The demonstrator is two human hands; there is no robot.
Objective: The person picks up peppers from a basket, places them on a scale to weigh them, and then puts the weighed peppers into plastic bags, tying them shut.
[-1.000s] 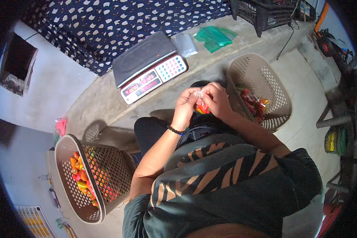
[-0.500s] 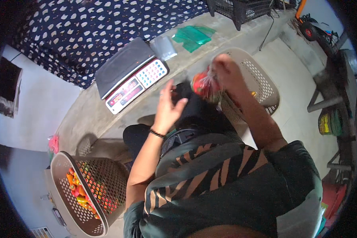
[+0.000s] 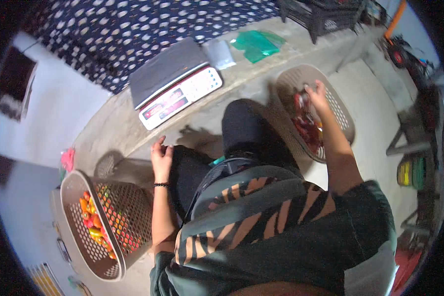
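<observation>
My right hand [image 3: 318, 97] is inside the mouth of the beige perforated basket [image 3: 341, 112] on the right. Its fingers are curled at the top of a clear plastic bag of red produce [image 3: 301, 102], which blur keeps me from naming exactly. More red produce in clear plastic [image 3: 308, 132] lies below it in that basket. My left hand [image 3: 161, 160] hangs free above my left thigh, fingers loosely bent and apart, with nothing in it. Nearest to it are the concrete ledge and the digital scale [image 3: 180, 98], whose dark platform carries nothing.
At lower left, a tall beige basket [image 3: 91, 266] holds loose red, orange and yellow peppers [image 3: 96, 224]. Clear bags [image 3: 219, 54] and green bags [image 3: 258, 46] lie on the concrete ledge [image 3: 101, 116]. A black crate [image 3: 323, 17] stands at its far right end.
My right hand has carried the bag of red produce rightward and down into the right basket. My left hand has drawn back to the left, away from the scale's front.
</observation>
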